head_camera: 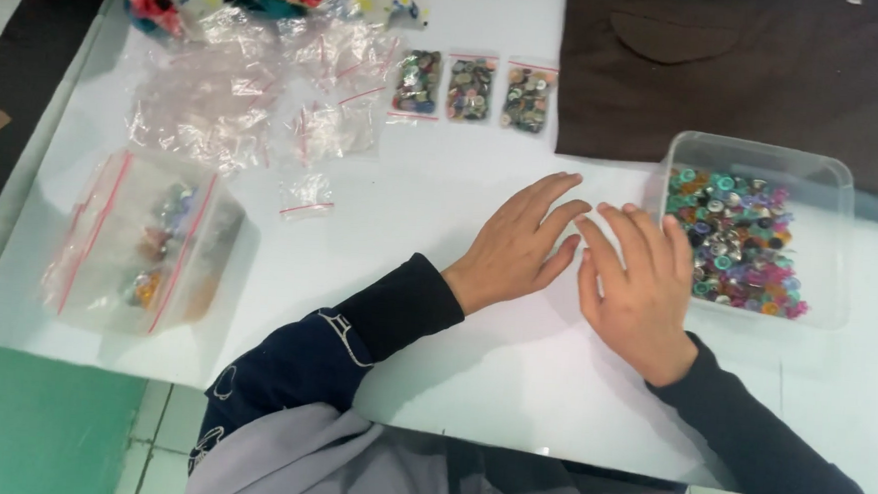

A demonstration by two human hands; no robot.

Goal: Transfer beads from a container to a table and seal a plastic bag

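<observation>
The clear plastic tub of mixed buttons (755, 229) stands at the right of the white table (492, 380), open at the top, its floor covered in teal, pink, orange and silver buttons heaped mostly toward the near half. The right hand (640, 288) lies flat, palm down, just beside the tub's left wall, its outer fingers touching or almost touching that wall; it holds nothing, fingers spread loosely. The left hand (519, 243) lies flat too, further left of the tub, empty, its fingertips meeting those of the right hand on bare tabletop.

To work well from here, as I judge it, the right hand should lift over the tub's rim rather than push against the wall, since the light tub would likely slide; the left hand could steady the tub's near corner.

Left of the tub, toward the table's far side, three small filled zip bags of buttons (472, 88) lie in a row. Further left is a loose heap of empty zip bags (247, 97), and further still, nearer the person, a second clear tub with a bag laid over it (144, 247). Behind the tub lies a dark brown cloth (729, 72).
</observation>
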